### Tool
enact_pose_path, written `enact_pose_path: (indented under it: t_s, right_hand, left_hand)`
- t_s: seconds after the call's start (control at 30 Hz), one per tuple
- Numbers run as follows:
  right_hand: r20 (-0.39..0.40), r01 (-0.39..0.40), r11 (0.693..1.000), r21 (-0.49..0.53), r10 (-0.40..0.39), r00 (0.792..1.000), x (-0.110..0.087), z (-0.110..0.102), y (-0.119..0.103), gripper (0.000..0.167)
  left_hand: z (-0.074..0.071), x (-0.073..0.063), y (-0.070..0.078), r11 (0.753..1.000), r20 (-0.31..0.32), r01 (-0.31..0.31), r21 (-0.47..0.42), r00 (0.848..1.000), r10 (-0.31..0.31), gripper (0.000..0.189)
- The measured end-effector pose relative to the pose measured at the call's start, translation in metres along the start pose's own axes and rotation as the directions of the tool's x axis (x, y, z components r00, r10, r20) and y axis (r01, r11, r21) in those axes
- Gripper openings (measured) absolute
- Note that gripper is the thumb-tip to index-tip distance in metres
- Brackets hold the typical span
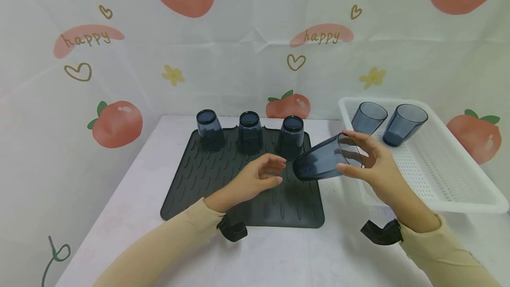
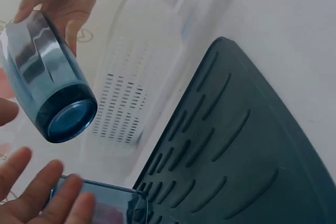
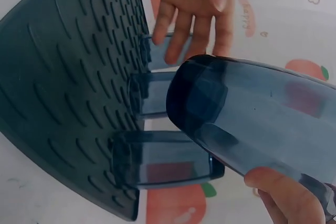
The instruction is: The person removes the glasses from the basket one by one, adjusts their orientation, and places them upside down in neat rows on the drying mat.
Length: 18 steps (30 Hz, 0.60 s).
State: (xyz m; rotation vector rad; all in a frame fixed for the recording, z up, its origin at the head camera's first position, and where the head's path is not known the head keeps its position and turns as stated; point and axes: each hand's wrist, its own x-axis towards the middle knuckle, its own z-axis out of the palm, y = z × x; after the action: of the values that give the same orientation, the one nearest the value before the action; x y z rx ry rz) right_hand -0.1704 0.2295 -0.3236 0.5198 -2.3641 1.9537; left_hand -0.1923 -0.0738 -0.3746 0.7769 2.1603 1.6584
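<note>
My right hand (image 1: 374, 163) grips a blue glass (image 1: 322, 160) near its rim, thumb on one side and fingers on the other. The glass tilts sideways, its thick base pointing left over the right edge of a dark ridged drying mat (image 1: 239, 203). Close to that base, my left hand (image 1: 255, 176) hovers over the mat, fingers relaxed and apart from the glass. Three similar glasses stand upside down along the mat's back edge: a left one (image 1: 210, 132), a middle one (image 1: 250, 134) and a right one (image 1: 291, 138).
At the right stands a white perforated basket (image 1: 470, 158), its rim rising beside my right forearm. Two blue glasses, one (image 1: 368, 118) left of the other (image 1: 404, 125), lean inside its back end. A fruit-printed cloth (image 1: 231, 56) hangs behind the white table (image 1: 279, 260).
</note>
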Motion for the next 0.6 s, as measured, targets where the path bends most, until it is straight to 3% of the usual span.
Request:
enact_pose_path:
  t_s: [0.27, 0.6]
  right_hand:
    - [0.02, -0.013, 1.0, -0.013, 0.014, 1.0, -0.001, 0.008, 0.0, 0.07]
    - [0.037, -0.01, 1.0, 0.001, 0.01, 0.999, -0.002, 0.016, 0.001, 0.071]
  left_hand:
    - [0.0, 0.006, 0.004, 0.996, -0.068, -0.094, 0.004, 0.993, 0.094, 0.057]
    - [0.003, 0.011, 0.005, 0.992, -0.05, -0.123, -0.032, 0.991, 0.122, 0.069]
